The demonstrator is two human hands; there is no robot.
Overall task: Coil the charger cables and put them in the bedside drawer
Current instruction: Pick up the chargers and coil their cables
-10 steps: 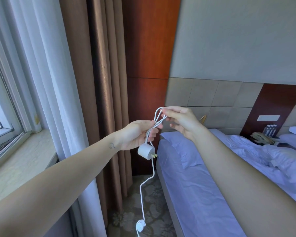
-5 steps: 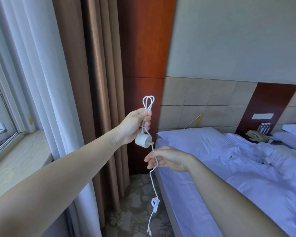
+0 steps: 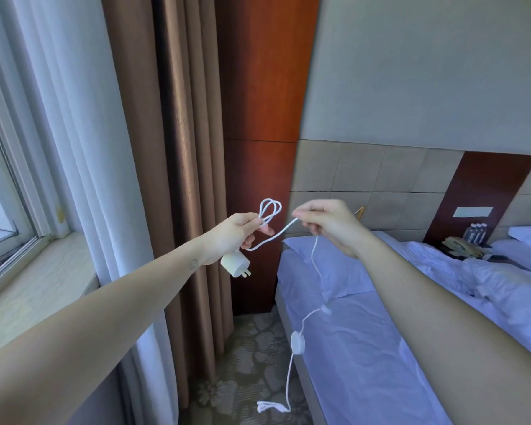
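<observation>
My left hand (image 3: 238,233) is stretched out in front of me, shut on a white charger cable (image 3: 270,211). Two small loops of the cable stick up above its fingers. The white plug adapter (image 3: 235,265) hangs just below that hand. My right hand (image 3: 327,223) pinches the same cable a little to the right, at about the same height. From there the cable drops past a round white disc (image 3: 298,342) to a splayed multi-tip end (image 3: 272,406) near the floor. No drawer is in view.
A bed with blue-white sheets (image 3: 380,348) and a pillow (image 3: 328,265) fills the right. Brown curtains (image 3: 178,179) and a white sheer curtain (image 3: 83,148) hang left, beside a window sill (image 3: 37,286). A bedside stand with bottles (image 3: 475,231) is far right. Patterned carpet (image 3: 252,363) lies below.
My right hand has risen from below the adapter to the height of my left hand, drawing cable up with it. The hanging end has lifted and swung right.
</observation>
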